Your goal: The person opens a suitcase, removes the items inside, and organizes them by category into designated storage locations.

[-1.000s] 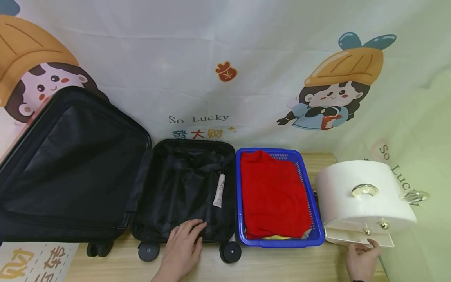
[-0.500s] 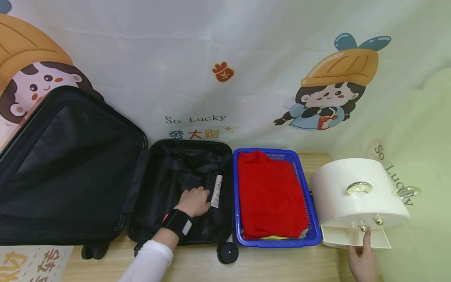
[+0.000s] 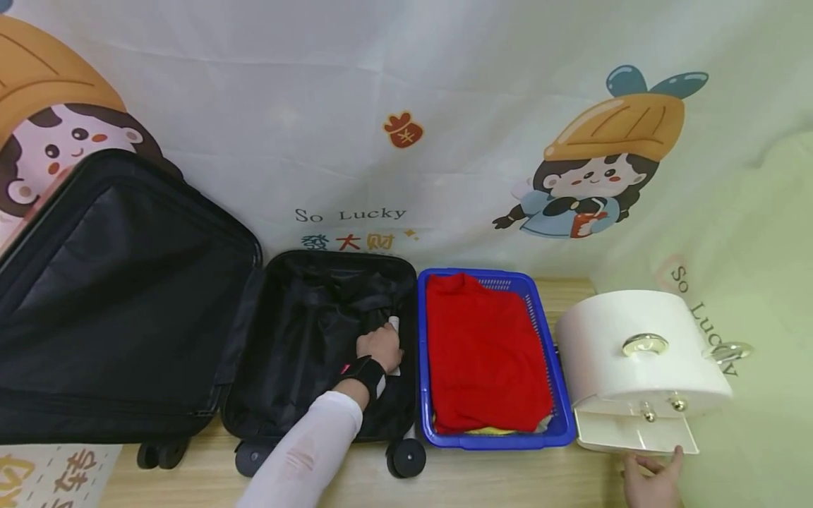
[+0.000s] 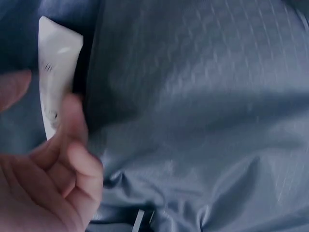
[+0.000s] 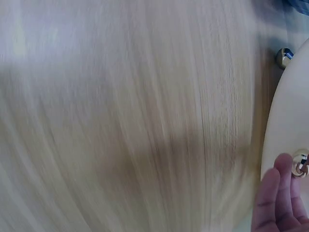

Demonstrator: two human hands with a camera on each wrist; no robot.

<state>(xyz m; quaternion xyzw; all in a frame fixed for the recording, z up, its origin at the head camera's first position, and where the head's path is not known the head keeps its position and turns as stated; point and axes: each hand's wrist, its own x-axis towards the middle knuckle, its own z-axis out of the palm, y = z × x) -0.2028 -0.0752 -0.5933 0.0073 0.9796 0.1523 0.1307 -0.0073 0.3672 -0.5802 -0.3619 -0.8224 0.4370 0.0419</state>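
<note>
A white tube [image 3: 395,323] with dark lettering lies in the right part of the black open suitcase [image 3: 305,331]. My left hand [image 3: 379,347] reaches over it. In the left wrist view, the thumb stands apart on one side of the tube [image 4: 60,53], while bent fingers touch or overlap its other edge. At far right, a white rounded box [image 3: 635,331] has its shallow drawer [image 3: 635,432] pulled out. My right hand [image 3: 654,480] is at the drawer's front edge, index finger touching it. The right wrist view shows straight fingers beside a gold knob [image 5: 300,163].
Between suitcase and box stands a blue basket [image 3: 502,442] of folded clothes, a red garment [image 3: 485,353] on top. The raised suitcase lid [image 3: 127,303] leans at left. Gold handles [image 3: 644,343] and knobs project from the box. A printed cloth [image 3: 254,106] hangs behind.
My left hand has moved from the suitcase's front edge inward and right, onto the tube. My right hand's index finger has shifted from inside the drawer to its front edge; the drawer stands further out.
</note>
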